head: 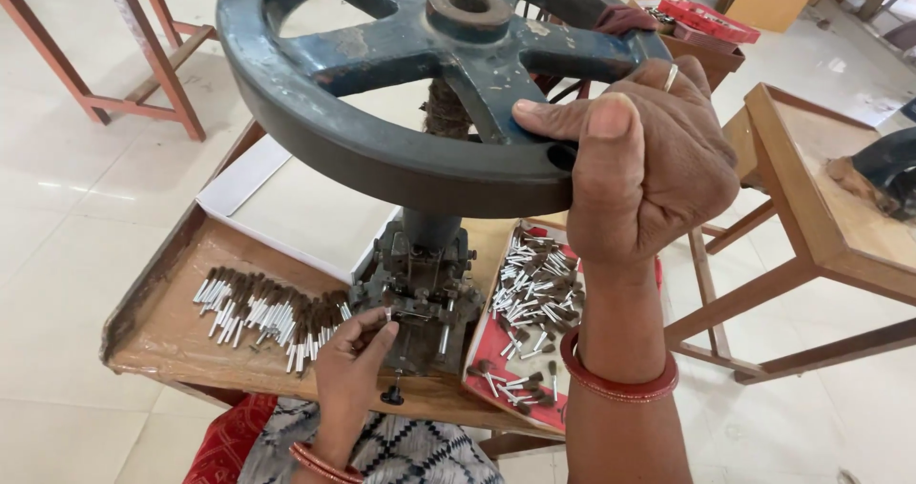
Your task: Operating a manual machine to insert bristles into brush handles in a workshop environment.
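Your right hand (649, 160) is closed around the rim of the dark handwheel (401, 74), thumb laid flat along its edge. Below it, your left hand (355, 355) pinches a small metal-tipped piece at the press base (420, 298), directly under the wheel. Finished pieces (267, 312) lie in a row just left of that hand; the red tray (496, 350) of loose ones sits to its right.

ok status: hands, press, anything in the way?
Right hand gripping handwheel rim. Left hand holding a small pin at the press die. Loose pins in red tray and rowed on the bench. Nothing blocking.
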